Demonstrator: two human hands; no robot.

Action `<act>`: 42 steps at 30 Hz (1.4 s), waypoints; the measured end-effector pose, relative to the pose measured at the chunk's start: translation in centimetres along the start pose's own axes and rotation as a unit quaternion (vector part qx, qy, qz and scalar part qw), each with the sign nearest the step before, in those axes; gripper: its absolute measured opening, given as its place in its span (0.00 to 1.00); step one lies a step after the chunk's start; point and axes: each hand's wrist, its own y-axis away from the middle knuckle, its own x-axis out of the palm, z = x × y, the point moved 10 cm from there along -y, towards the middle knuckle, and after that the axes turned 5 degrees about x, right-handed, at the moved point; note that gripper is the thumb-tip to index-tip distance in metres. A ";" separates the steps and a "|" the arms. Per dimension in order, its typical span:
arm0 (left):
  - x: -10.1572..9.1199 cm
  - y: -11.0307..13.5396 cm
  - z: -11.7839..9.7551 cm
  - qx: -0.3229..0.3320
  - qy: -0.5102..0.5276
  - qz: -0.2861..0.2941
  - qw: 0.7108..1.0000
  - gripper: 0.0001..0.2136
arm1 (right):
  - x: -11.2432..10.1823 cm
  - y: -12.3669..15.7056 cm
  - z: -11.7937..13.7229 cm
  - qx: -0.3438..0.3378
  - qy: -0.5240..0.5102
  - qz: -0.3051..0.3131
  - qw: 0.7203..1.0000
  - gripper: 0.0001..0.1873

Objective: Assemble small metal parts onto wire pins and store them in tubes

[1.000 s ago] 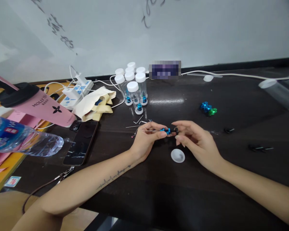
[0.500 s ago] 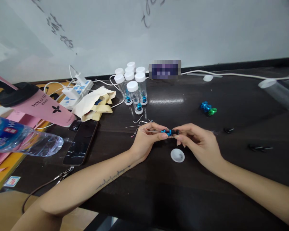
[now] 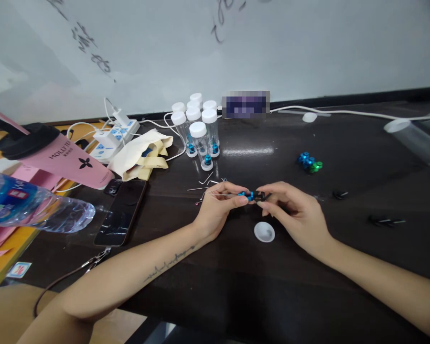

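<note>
My left hand pinches a small blue metal piece between thumb and forefinger. Thin metal rods run from it leftward across the palm. At the other end sits a black end piece, in line with the blue one, and my right hand has thumb and forefinger closed around it. Below the fingers lies a small white cap with its hollow side up; something small and grey seems to be inside. Several thin bent metal pins lie just beyond my left hand.
Clear tubes with white lids stand at the back. Blue and green metal parts lie at the right, near black parts. A phone, water bottle, pink cup and cloth bag crowd the left.
The held piece has shifted very slightly left, and my right fingers have altered their grip a little on its black end. Everything else stays where it was.
</note>
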 end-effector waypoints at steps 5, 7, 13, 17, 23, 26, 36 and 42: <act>0.0 0.0 0.1 0.001 0.001 0.007 1.000 0.09 | -0.1 0.0 -0.1 0.009 -0.002 -0.005 1.000 0.08; 0.0 0.0 0.1 0.001 0.000 0.008 1.000 0.08 | 0.0 0.0 -0.1 0.011 -0.001 -0.004 1.000 0.08; -0.1 0.0 0.1 0.004 -0.011 0.007 1.000 0.09 | 0.1 -0.3 -0.3 0.024 -0.002 0.003 1.000 0.09; -0.1 0.0 0.1 0.001 -0.019 0.003 1.000 0.09 | 0.3 -0.3 -0.4 0.034 -0.021 0.020 0.999 0.09; 0.2 0.1 -0.1 0.006 -0.001 0.014 1.000 0.08 | 0.3 -0.2 -0.6 0.035 -0.036 0.016 0.999 0.13; 0.2 0.1 -0.1 0.008 -0.002 0.014 1.000 0.08 | 0.2 -0.1 -0.3 0.016 -0.024 0.008 1.000 0.09; 0.3 0.1 0.1 -0.005 -0.001 0.013 1.000 0.09 | 0.1 -0.1 -0.1 0.010 -0.018 0.014 1.000 0.07; 0.4 0.1 -0.1 0.006 0.012 0.018 1.000 0.07 | 0.4 -0.1 -0.1 0.002 -0.020 0.033 0.999 0.14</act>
